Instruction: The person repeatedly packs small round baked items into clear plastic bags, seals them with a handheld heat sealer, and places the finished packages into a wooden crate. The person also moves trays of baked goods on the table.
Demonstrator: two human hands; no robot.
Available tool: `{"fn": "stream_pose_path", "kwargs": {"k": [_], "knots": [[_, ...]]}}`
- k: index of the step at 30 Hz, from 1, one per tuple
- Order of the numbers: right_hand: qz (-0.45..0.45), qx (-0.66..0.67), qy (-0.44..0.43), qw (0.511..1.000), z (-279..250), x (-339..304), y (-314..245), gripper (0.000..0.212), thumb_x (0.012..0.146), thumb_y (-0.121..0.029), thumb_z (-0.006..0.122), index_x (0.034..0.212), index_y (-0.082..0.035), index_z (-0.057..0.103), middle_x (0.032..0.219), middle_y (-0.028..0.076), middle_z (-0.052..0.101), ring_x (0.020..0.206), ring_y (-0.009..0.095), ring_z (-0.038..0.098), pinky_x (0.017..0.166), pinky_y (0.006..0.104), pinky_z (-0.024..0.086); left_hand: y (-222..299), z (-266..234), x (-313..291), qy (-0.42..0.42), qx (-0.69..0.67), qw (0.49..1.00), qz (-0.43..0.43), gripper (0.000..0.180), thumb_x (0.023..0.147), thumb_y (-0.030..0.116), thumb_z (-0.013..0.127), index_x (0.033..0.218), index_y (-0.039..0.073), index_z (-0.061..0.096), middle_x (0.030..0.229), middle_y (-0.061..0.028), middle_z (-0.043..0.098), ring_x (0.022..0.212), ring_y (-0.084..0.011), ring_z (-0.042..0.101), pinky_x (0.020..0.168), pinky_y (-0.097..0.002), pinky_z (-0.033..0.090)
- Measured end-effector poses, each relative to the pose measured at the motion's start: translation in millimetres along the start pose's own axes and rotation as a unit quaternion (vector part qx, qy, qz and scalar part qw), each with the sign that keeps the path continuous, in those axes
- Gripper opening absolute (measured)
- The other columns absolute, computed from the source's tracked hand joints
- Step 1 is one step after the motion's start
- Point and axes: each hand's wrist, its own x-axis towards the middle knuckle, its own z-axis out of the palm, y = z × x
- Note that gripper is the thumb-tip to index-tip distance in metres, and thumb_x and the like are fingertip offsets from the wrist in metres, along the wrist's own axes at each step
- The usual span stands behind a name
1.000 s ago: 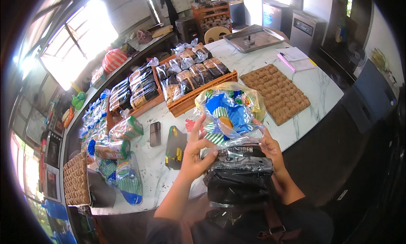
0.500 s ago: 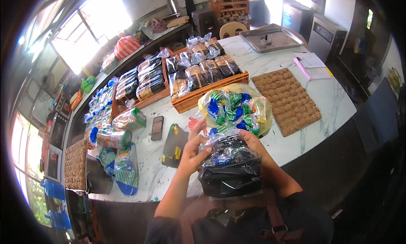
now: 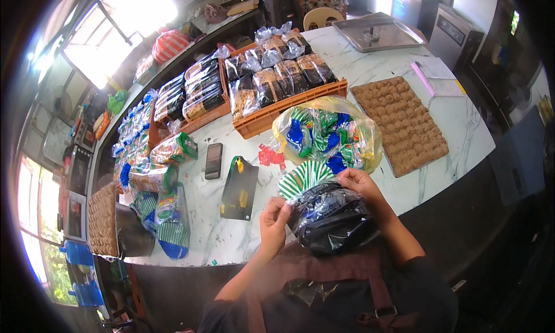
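My left hand (image 3: pixel 273 218) and my right hand (image 3: pixel 359 183) both grip a small green-and-white striped packet (image 3: pixel 304 179) at its two sides. They hold it over the open mouth of a black plastic bag (image 3: pixel 328 218) that rests against my chest. Just beyond my hands, on the white marble table (image 3: pixel 457 125), sits a large clear bag (image 3: pixel 327 134) full of several blue, green and white packets.
A phone (image 3: pixel 213 160) and a black clipboard (image 3: pixel 239 188) lie left of the hands. Orange crates of bagged baked goods (image 3: pixel 276 82) stand behind. A tray of brown biscuits (image 3: pixel 401 124) sits at right, a metal tray (image 3: pixel 377 32) at the back, and filled packets (image 3: pixel 158 188) along the left edge.
The clear bag of packets, raised a second ago, now rests on the table. My hands have come down to the black bag and hold a striped packet over it.
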Motion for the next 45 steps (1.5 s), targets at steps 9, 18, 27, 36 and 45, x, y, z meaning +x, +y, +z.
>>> {"fn": "stream_pose_path", "kwargs": {"k": [9, 18, 27, 36, 45], "knots": [[-0.073, -0.095, -0.072, 0.990, 14.5, 71.9, 2.9, 0.016, 0.098, -0.017, 0.057, 0.088, -0.005, 0.054, 0.127, 0.012, 0.057, 0.108, 0.012, 0.051, 0.096, 0.0307, 0.039, -14.8, -8.6, 32.2, 0.114, 0.072, 0.991, 0.019, 0.014, 0.099, 0.016, 0.052, 0.104, 0.003, 0.054, 0.096, -0.0035, 0.055, 0.088, -0.0111, 0.051, 0.079, -0.0251, 0.041], [0.106, 0.031, -0.037, 0.993, 19.3, 105.6, 12.4, 0.015, 0.094, -0.015, 0.063, 0.081, -0.008, 0.058, 0.074, -0.004, 0.059, 0.064, 0.003, 0.052, 0.061, 0.0195, 0.043, -34.5, -25.4, 35.8, 0.150, -0.197, 0.961, -0.124, 0.025, 0.102, 0.019, 0.040, 0.111, 0.000, 0.054, 0.095, -0.0100, 0.062, 0.085, -0.0184, 0.060, 0.076, -0.0321, 0.051], [0.162, 0.110, 0.067, 0.978, 41.3, 59.6, 22.8, 0.016, 0.094, -0.021, 0.058, 0.098, -0.005, 0.061, 0.088, 0.006, 0.067, 0.073, 0.014, 0.063, 0.067, 0.0276, 0.053, -85.7, -46.2, 38.3, 0.120, -0.382, 0.879, -0.260, 0.028, 0.101, 0.019, 0.038, 0.103, 0.000, 0.058, 0.105, -0.0176, 0.066, 0.096, -0.0280, 0.066, 0.087, -0.0418, 0.055], [0.321, 0.179, 0.007, 0.930, 26.1, 22.6, 63.3, 0.038, 0.097, -0.028, 0.045, 0.118, -0.001, 0.061, 0.114, 0.014, 0.066, 0.106, 0.025, 0.062, 0.097, 0.0419, 0.046, -101.6, -62.8, 32.9, 0.085, -0.131, 0.961, -0.229, 0.017, 0.099, 0.017, 0.053, 0.093, 0.003, 0.060, 0.085, -0.0036, 0.062, 0.071, -0.0100, 0.057, 0.067, -0.0255, 0.048], [0.304, 0.228, -0.004, 0.925, 42.0, -39.3, 36.5, 0.044, 0.089, -0.026, 0.061, 0.125, 0.000, 0.059, 0.120, 0.014, 0.065, 0.109, 0.025, 0.063, 0.098, 0.0399, 0.048, -56.2, -78.3, -42.8, 0.018, -0.302, 0.870, -0.389, 0.031, 0.088, 0.003, 0.044, 0.114, -0.001, 0.060, 0.105, -0.0129, 0.068, 0.097, -0.0210, 0.066, 0.087, -0.0365, 0.054]]}}
